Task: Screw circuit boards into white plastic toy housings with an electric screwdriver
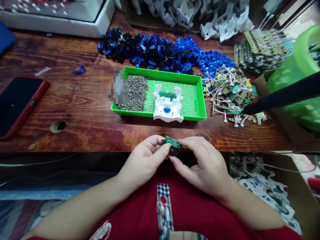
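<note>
Between my two hands, just off the table's front edge, is a small green circuit board (173, 142) with a black part (174, 152) under it. My left hand (147, 156) pinches its left side, thumb across the front. The fingers of my right hand (203, 163) close on its right end, with the thumb below by the black part. Beyond my hands, a white plastic shell (168, 111) with a blue piece and a green board in it rests across the front rim of a green tray (193, 115). Small metal screws (133, 91) fill the tray's left side.
Behind the tray lie heaped blue and black plastic parts (155, 50). Circuit boards with white wires (230, 90) are piled at right, near a black bar (282, 93) and a green tub (297, 73). A phone (20, 103) lies left; a box of white shells (267, 193) stands below right.
</note>
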The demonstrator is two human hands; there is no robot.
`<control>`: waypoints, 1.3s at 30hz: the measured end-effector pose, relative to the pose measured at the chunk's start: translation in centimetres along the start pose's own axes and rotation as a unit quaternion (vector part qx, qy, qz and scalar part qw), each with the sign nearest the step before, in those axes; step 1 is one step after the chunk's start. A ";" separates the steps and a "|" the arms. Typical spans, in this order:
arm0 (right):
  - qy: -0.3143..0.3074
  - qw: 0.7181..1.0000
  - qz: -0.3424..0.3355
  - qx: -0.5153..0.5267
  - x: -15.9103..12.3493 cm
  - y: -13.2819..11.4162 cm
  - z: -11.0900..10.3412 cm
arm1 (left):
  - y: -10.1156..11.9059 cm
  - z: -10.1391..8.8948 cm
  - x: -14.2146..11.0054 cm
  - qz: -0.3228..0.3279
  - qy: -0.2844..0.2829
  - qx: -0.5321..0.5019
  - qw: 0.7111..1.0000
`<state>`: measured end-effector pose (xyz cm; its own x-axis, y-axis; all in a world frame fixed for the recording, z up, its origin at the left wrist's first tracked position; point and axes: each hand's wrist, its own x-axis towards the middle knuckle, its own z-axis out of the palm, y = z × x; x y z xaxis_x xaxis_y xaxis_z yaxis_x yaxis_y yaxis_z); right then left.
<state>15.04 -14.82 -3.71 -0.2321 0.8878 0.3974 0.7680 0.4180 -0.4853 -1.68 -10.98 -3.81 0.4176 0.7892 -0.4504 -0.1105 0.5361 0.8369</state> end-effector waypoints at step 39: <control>-0.054 0.994 -0.072 0.061 8.2 3.0 -2.9 | 4.2 -0.2 2.6 0.052 -0.079 -0.124 0.988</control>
<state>17.16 -6.85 0.33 -0.4029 0.8297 0.3863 0.6456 0.5568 -0.5226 -1.25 -6.66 -1.56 0.5259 0.7974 -0.2959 -0.3690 0.5274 0.7653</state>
